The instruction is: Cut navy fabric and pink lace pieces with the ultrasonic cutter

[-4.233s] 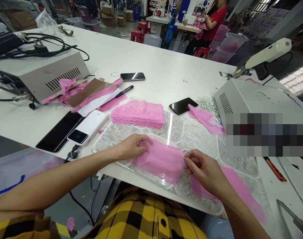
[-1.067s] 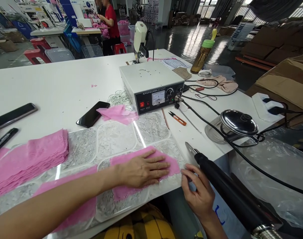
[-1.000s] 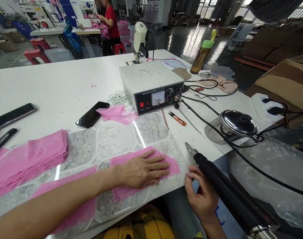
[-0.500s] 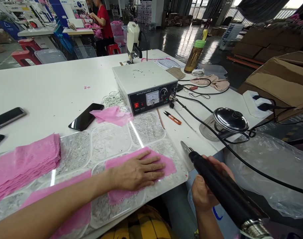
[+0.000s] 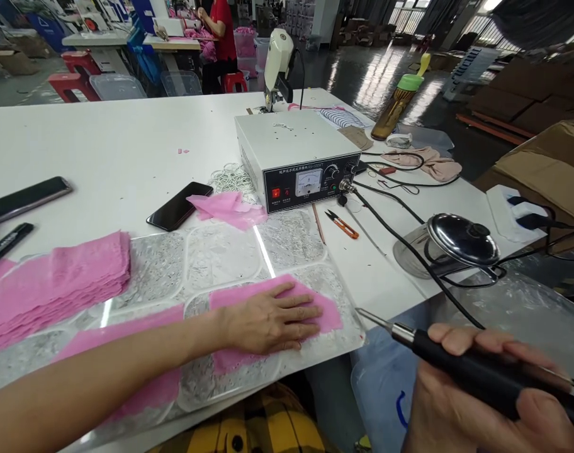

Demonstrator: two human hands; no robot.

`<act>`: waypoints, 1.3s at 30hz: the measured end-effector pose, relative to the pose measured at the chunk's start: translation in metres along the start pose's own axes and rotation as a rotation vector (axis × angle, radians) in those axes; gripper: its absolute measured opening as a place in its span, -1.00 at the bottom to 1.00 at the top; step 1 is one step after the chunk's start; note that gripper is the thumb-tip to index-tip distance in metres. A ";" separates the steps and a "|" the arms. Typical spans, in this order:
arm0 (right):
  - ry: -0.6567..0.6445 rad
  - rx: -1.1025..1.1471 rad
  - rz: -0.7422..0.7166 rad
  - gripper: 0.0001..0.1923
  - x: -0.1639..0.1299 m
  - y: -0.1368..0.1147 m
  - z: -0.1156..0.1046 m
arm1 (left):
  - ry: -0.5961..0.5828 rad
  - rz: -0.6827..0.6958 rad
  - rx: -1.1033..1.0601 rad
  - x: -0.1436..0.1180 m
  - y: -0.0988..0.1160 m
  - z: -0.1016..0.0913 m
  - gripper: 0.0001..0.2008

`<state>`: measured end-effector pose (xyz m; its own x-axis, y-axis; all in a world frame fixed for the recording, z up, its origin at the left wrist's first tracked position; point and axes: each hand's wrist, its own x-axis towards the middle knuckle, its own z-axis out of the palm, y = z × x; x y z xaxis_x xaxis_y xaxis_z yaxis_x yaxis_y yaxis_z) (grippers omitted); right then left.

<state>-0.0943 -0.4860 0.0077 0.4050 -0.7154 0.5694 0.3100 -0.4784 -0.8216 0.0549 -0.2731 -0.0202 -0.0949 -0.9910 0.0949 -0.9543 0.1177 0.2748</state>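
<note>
While the left hand [image 5: 268,322] presses flat on the pink lace piece [image 5: 322,313] on the tabletop [image 5: 102,151], the right hand [image 5: 476,402] grips a black handheld tool [image 5: 461,367], its long axis and tip aimed leftward at the lace's near edge.

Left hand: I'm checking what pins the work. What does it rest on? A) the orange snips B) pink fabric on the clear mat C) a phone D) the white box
B: the left hand lies flat on the pink fabric, which lies on the clear mat.
</note>
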 end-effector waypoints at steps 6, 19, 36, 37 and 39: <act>0.046 0.232 0.166 -0.85 -0.004 -0.008 0.002 | 0.014 0.015 0.063 0.000 0.000 0.001 -0.58; 0.030 0.288 0.190 -0.88 -0.003 -0.006 0.008 | 0.111 0.072 0.163 0.002 0.001 0.002 -0.60; 0.067 0.325 0.190 -0.76 0.000 -0.002 0.013 | 0.100 0.079 0.192 0.003 0.000 0.004 -0.58; 0.056 0.328 0.191 -0.77 0.000 -0.002 0.012 | 0.100 0.079 0.192 0.003 0.000 0.004 -0.58; 0.024 0.337 0.185 -0.81 0.000 -0.002 0.011 | 0.099 0.079 0.192 0.003 0.000 0.004 -0.58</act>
<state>-0.0852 -0.4795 0.0092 0.4617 -0.7875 0.4083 0.5009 -0.1485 -0.8527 0.0539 -0.2762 -0.0240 -0.1521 -0.9669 0.2047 -0.9823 0.1707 0.0766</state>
